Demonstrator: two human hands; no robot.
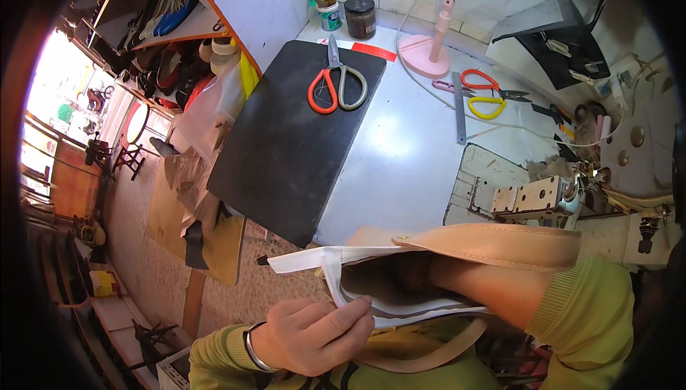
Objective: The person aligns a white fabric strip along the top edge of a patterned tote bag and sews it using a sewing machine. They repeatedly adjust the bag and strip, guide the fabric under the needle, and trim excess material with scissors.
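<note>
A white handbag (330, 270) with a zipped rim lies in my lap, its mouth open and the dark lining showing. One tan strap (493, 241) arches over the far side; another tan strap (436, 358) hangs on the near side. My left hand (314, 329) is closed on the near left rim, thumb and fingers pinching its edge. The stiff white zipper end (296, 260) sticks out to the left, past that hand. My right hand (457, 279) reaches from the right into the bag under the far strap; its fingers are hidden inside.
Ahead, a white table (386, 168) carries a black mat (279, 133) with red-and-grey scissors (336, 79), a steel ruler (459, 108), red-and-yellow scissors (489, 97), jars (359, 18) and a pink stand (427, 54). A sewing machine (536, 197) stands right. Shoe shelves (168, 61) rise left.
</note>
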